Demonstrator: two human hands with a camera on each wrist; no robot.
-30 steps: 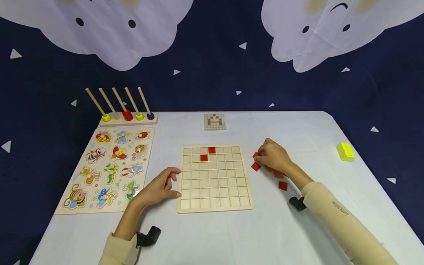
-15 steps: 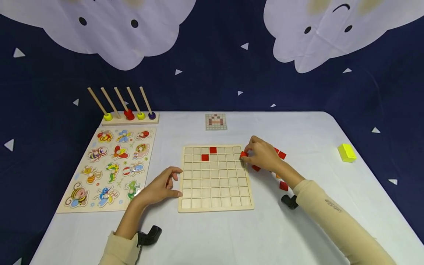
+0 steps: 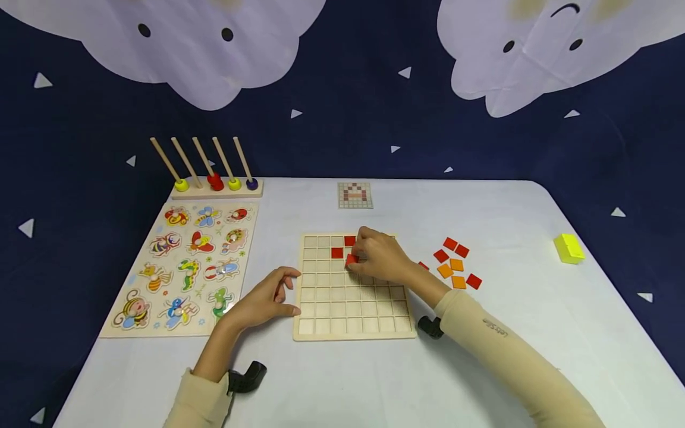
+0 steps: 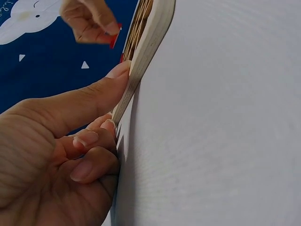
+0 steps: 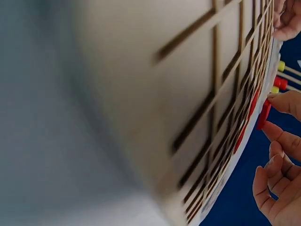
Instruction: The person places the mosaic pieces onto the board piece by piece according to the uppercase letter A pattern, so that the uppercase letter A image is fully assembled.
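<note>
In the head view, a wooden grid board (image 3: 354, 326) lies flat on the table. Two red square tiles sit in its upper cells, one red tile (image 3: 336, 252) a row below and left of the other red tile (image 3: 349, 240). My right hand (image 3: 384, 260) pinches a third red tile (image 3: 350, 260) between thumb and finger above the board; the right wrist view shows that held tile (image 5: 264, 114) tilted and apart from the grid. At the board's left edge, my left hand (image 3: 263, 302) touches the frame with spread thumb and index finger, its other fingers bent loosely.
Several loose red tiles (image 3: 441, 255) and orange tiles (image 3: 456, 265) lie right of the board. Behind it is a small pattern card (image 3: 355, 195). An insect puzzle (image 3: 179, 270) and a peg stand (image 3: 217, 189) occupy the left. A yellow block (image 3: 569, 248) stands far right.
My right hand has picked a red tile from the loose pile and carried it left, over the board. My left hand has stayed at the board's left edge.
</note>
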